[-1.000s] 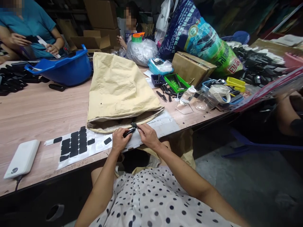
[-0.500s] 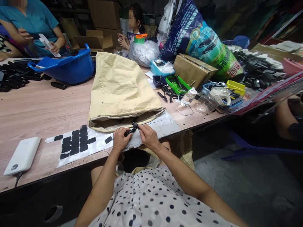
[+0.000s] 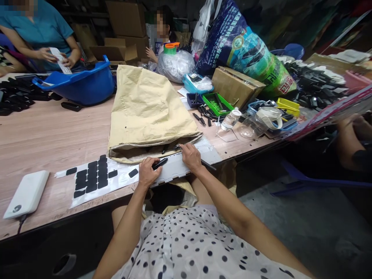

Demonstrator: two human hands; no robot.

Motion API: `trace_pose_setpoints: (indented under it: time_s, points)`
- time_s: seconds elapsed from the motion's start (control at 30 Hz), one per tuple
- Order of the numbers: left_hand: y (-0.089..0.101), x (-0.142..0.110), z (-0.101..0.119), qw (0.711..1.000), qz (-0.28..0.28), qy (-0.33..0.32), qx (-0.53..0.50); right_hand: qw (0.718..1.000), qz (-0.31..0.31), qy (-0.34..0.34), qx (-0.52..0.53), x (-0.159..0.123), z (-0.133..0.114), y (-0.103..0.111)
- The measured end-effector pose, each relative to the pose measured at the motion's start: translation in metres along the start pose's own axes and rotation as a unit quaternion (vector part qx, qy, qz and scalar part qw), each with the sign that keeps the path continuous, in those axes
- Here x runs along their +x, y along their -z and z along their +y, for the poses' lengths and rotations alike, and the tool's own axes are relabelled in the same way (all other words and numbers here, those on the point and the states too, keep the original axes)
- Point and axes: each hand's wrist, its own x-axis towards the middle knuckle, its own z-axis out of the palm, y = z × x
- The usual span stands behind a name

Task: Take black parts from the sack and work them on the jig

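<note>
My left hand (image 3: pixel 147 171) is closed around a slim black piece (image 3: pixel 160 163) shaped like a short handle, its end pointing right over a pale grey board (image 3: pixel 174 167). To the right, my right hand (image 3: pixel 190 158) has its fingers pinched at the mouth of a beige sack (image 3: pixel 151 112), by a small dark part with a metallic glint (image 3: pixel 177 147). A long black rod (image 3: pixel 208 166) sticks out past that wrist; whether the hand grips it is hidden. Black sticker pads (image 3: pixel 92 174) on a white backing sheet lie to the left of my left hand.
A white power bank (image 3: pixel 26 193) with a cable lies at left. Beyond are a blue basin (image 3: pixel 78 87), a green tray (image 3: pixel 217 104), loose black parts (image 3: pixel 200 118), a clear bottle (image 3: pixel 231 119) and a jug (image 3: pixel 258 123). Co-workers (image 3: pixel 55 38) sit across the table.
My hands have moved apart: the right went right and slightly up toward the sack's mouth, while the left stays with its black piece. The long black rod now shows beyond the right wrist.
</note>
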Motion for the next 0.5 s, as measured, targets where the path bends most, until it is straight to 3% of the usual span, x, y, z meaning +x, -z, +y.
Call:
trace_pose_setpoints:
  time_s: [0.2,0.5]
  points:
    - [0.0009,-0.0005,-0.0013,1.000,0.001,0.000,0.006,1.000,0.011,-0.012,-0.025,-0.0040,-0.0008,-0.0099]
    - [0.0036,-0.0008,-0.0076,1.000,-0.008,-0.009,-0.003,1.000,-0.005,-0.014,-0.024,-0.0020,-0.0058,-0.0047]
